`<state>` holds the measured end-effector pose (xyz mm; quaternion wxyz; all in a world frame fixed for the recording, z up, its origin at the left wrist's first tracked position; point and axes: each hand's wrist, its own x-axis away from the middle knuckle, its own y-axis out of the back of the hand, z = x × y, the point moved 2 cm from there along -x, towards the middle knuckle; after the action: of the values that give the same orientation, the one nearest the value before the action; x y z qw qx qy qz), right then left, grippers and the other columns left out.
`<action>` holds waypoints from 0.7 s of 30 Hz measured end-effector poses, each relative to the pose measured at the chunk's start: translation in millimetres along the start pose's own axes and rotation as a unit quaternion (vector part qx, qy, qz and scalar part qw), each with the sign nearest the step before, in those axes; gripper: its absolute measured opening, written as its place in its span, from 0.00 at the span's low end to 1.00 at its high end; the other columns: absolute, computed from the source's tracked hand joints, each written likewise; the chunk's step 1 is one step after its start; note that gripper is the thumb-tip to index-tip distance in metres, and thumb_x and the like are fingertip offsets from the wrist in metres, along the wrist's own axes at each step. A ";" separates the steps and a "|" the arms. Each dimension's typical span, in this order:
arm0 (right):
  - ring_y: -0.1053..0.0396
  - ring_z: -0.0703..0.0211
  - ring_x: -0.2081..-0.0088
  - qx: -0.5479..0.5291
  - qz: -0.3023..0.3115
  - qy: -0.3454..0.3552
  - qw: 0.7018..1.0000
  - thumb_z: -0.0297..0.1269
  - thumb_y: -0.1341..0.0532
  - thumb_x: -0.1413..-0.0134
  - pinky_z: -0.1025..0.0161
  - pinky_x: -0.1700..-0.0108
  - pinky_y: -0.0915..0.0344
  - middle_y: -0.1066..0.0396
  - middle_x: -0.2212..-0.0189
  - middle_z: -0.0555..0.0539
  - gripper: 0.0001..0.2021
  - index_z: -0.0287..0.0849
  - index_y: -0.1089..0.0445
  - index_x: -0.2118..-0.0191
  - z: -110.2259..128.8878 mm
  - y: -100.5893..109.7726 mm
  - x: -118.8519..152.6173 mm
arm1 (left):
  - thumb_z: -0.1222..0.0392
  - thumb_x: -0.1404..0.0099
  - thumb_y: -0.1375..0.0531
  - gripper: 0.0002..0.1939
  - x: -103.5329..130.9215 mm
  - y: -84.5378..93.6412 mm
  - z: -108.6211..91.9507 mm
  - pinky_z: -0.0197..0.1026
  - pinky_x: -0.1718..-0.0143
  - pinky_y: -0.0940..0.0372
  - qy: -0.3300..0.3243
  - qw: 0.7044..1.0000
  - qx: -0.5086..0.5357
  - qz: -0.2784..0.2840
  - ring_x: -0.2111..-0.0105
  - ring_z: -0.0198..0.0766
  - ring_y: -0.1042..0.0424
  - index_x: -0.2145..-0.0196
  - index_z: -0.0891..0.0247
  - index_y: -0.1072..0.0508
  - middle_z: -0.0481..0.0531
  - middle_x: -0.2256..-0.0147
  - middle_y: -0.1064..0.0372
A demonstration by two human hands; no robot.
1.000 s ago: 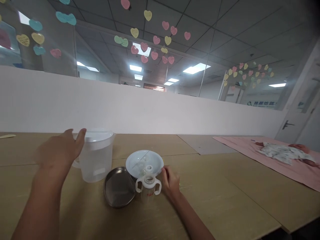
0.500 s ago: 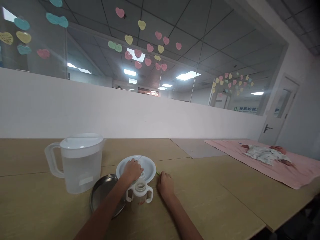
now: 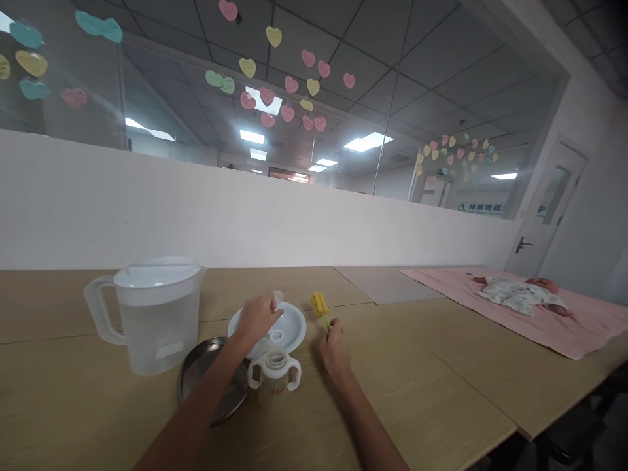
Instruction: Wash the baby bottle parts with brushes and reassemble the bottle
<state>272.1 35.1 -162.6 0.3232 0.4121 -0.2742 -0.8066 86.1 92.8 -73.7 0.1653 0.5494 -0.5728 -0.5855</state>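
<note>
My left hand is closed over the white plate, pinching a small, clear, rounded piece that looks like a bottle nipple or cap. On the plate lies a white ring, with another clear part beside it, partly behind my wrist. My right hand grips the thin green handle of a bottle brush with a yellow sponge head, held upright to the right of the plate. In front of the plate stands a clear baby bottle, open at the top, with two white side handles.
A lidded plastic pitcher of water stands at the left. Beside it, a round metal tray lies partly under my left forearm. A doll rests on a pink cloth at the far right. A white wall borders the table's back.
My right hand has raised the bottle brush, so its yellow head now shows. My left hand has come up off the plate with the clear piece. The view has shifted slightly.
</note>
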 end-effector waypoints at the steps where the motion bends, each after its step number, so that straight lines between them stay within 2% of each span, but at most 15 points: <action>1: 0.32 0.57 0.73 -0.027 -0.025 0.015 0.999 0.27 0.53 0.49 0.66 0.75 0.46 0.31 0.69 0.41 0.12 0.37 0.41 0.58 0.8 1.6 -0.2 | 0.56 0.43 0.46 0.08 -0.2 1.4 -0.7 0.38 0.68 0.43 0.001 1.000 0.013 -0.007 0.69 0.40 0.31 0.70 0.62 0.32 0.52 0.71 0.29; 3: 0.33 0.57 0.73 -0.076 -0.065 0.058 0.993 0.29 0.53 0.49 0.66 0.74 0.44 0.30 0.71 0.43 0.14 0.37 0.40 0.57 4.9 4.0 1.0 | 0.58 0.41 0.48 0.08 -0.4 2.7 -2.2 0.36 0.69 0.43 -0.004 0.999 0.037 -0.016 0.69 0.38 0.31 0.65 0.62 0.33 0.50 0.73 0.30; 6: 0.32 0.57 0.71 -0.125 -0.083 0.140 0.979 0.30 0.53 0.50 0.65 0.71 0.40 0.30 0.70 0.43 0.15 0.37 0.38 0.57 14.5 5.2 6.4 | 0.59 0.40 0.49 0.11 -0.5 3.7 -4.8 0.36 0.68 0.42 -0.018 0.995 0.100 -0.018 0.68 0.37 0.30 0.61 0.61 0.34 0.48 0.73 0.29; 9: 0.31 0.57 0.67 -0.164 -0.097 0.191 0.963 0.31 0.52 0.50 0.64 0.67 0.38 0.29 0.67 0.42 0.15 0.36 0.36 0.57 20.9 6.0 12.3 | 0.59 0.40 0.50 0.12 -0.2 6.1 -6.9 0.37 0.67 0.42 -0.012 0.988 0.156 -0.012 0.69 0.38 0.30 0.62 0.61 0.31 0.49 0.73 0.28; 15: 0.32 0.58 0.68 -0.211 -0.097 0.218 0.948 0.31 0.51 0.51 0.64 0.65 0.37 0.29 0.69 0.43 0.14 0.37 0.35 0.59 24.1 9.9 17.0 | 0.61 0.44 0.49 0.11 0.3 14.6 -6.2 0.37 0.70 0.43 0.011 0.987 0.162 -0.014 0.71 0.38 0.32 0.66 0.62 0.29 0.50 0.73 0.29; 21: 0.32 0.60 0.67 -0.258 -0.062 0.213 0.940 0.32 0.51 0.50 0.65 0.65 0.37 0.30 0.68 0.44 0.13 0.37 0.36 0.60 26.4 15.0 18.7 | 0.57 0.44 0.51 0.12 -1.7 19.6 -7.7 0.37 0.70 0.44 0.016 0.969 0.247 0.005 0.70 0.38 0.34 0.71 0.62 0.30 0.49 0.74 0.32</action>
<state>245.9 16.1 -147.7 0.4184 0.4928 0.0448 -0.7616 84.6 84.8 -54.2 0.0373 0.5795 -0.6997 -0.4163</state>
